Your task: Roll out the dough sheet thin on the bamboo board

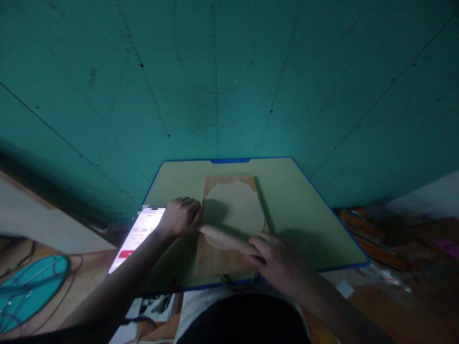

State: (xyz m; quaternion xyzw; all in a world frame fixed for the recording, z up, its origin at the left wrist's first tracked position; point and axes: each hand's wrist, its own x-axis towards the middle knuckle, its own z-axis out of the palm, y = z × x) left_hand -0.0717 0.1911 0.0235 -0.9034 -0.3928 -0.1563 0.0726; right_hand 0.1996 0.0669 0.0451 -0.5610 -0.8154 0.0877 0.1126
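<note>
A pale wooden rolling pin (225,237) lies slantwise over the near part of a thin, wide sheet of dough (236,205). The dough is spread on a wooden cutting board (206,263), its edge wavy and roughly round. My left hand (181,216) is closed at the pin's left end, beside the board's left edge; its grip is partly hidden by the back of the hand. At the other end, my right hand (267,253) has its fingers curled over the pin, near the board's right side.
The board rests on a pale green table (297,205) with a blue rim. A lit phone (139,234) showing a timer lies at the table's left, partly behind my left forearm. A green wall (229,95) stands behind. Clutter (387,239) lies at right, a teal round object (36,291) at left.
</note>
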